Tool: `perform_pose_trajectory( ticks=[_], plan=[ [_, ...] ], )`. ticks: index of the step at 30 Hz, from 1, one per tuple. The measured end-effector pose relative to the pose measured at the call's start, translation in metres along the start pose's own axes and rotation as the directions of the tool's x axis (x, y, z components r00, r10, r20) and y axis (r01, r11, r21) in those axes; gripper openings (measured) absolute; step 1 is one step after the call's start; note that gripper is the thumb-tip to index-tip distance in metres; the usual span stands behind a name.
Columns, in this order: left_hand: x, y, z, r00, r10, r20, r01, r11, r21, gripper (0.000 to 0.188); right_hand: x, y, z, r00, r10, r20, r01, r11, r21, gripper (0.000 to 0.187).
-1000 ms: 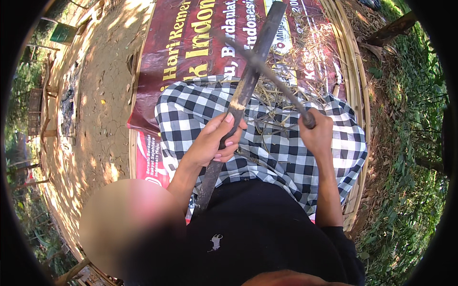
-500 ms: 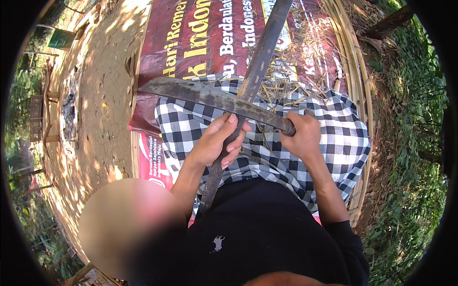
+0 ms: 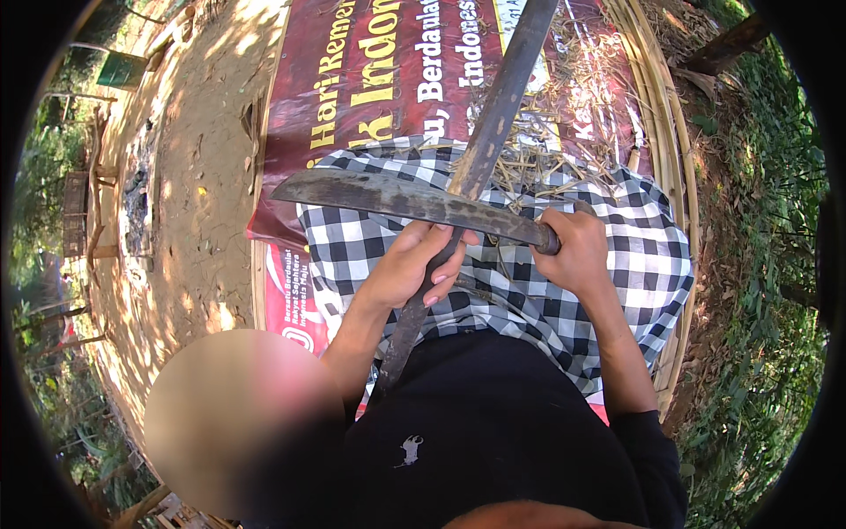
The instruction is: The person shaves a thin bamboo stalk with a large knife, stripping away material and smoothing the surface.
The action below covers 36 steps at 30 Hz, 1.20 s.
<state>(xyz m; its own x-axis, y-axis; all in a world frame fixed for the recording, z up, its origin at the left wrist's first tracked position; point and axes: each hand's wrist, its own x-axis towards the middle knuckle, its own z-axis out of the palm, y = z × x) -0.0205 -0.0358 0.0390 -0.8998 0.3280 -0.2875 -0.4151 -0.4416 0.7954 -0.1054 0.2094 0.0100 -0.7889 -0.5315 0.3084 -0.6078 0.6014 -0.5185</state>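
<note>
My left hand is closed round the lower part of a long dark wooden stick, thumb near the blade. The stick slants from my lap up and away to the right, with a pale shaved patch just beyond the blade. In my right hand is the handle of a machete. Its broad, stained grey blade lies across the stick just above my left fingers, tip pointing left. Under both hands a black-and-white checked cloth covers my lap.
A dark red printed banner lies over a bamboo platform, with straw-like shavings scattered on it. Another short handle lies near the right edge. Bare earth is on the left, green plants on the right.
The view has shifted slightly, so most things sit further right. The machete's tip has come a little nearer to me; both hands keep their grips.
</note>
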Motion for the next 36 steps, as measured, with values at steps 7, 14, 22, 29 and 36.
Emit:
perform_pose_trajectory(
  ticks=[7,14,22,29,36],
  plan=[
    [0.0,0.0,0.002,1.0,-0.02,-0.01,0.02,1.0,-0.013,0.041,0.0,-0.002,-0.006,0.999,0.019,0.029,-0.02,1.0,0.019,0.016],
    [0.004,-0.001,0.006,1.0,-0.019,-0.019,0.019,0.999,-0.027,0.044,-0.004,0.001,-0.007,1.0,0.026,0.016,-0.027,0.996,0.088,0.018],
    [0.009,-0.004,0.009,0.999,-0.046,-0.004,0.045,0.999,-0.03,0.042,-0.01,0.004,-0.012,0.999,0.029,0.02,-0.03,0.999,0.015,0.018],
    [0.007,-0.003,0.009,0.999,-0.043,-0.001,0.043,0.999,0.01,0.041,-0.01,0.003,-0.012,0.999,0.037,0.009,-0.037,0.999,0.016,0.018],
    [0.002,-0.009,0.009,0.996,-0.071,-0.047,0.073,0.996,0.042,0.037,-0.012,0.01,-0.005,0.993,0.068,0.096,-0.069,0.998,0.011,0.018]
  ],
)
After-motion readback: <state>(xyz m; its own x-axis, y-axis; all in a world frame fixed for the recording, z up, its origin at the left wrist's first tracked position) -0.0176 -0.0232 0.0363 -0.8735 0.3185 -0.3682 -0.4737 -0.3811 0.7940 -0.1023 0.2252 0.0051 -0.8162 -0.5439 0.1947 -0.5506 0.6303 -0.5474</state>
